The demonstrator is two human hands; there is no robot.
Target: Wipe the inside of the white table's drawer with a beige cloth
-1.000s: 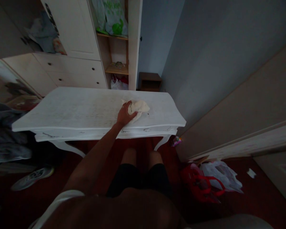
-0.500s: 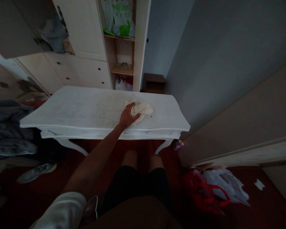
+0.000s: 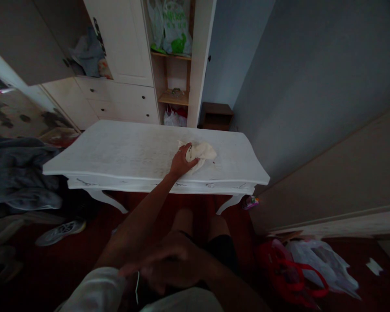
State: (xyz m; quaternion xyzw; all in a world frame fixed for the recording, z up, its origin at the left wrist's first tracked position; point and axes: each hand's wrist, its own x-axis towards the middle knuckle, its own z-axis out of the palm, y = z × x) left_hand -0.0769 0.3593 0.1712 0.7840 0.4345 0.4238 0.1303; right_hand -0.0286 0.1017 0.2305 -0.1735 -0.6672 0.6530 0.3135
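My left hand (image 3: 182, 161) is closed on a crumpled cream cloth (image 3: 205, 151), pressing it against the top of a white table (image 3: 123, 145). Part of the cloth spreads out to the right of my fingers. Greyish smudges cover the tabletop left of the hand, and a small dark speck (image 3: 213, 162) lies just right of the cloth. Low in the view, my right hand (image 3: 172, 262) crosses in front of my body toward my left forearm and white sleeve (image 3: 95, 284). Its fingers look stretched out and apart, though dim and slightly blurred; nothing shows in them.
Behind the table stands a cream wardrobe (image 3: 126, 43) with open doors and plastic bags (image 3: 177, 32) on a shelf. Grey clothing (image 3: 22, 173) is heaped at left, above a shoe (image 3: 60, 232). A red bag (image 3: 279, 273) and a white plastic bag (image 3: 321, 264) lie on the right floor.
My right hand has come into view at the bottom, reaching toward my left arm. The whole scene has shifted slightly right; my left hand stays on the cloth at about the same spot.
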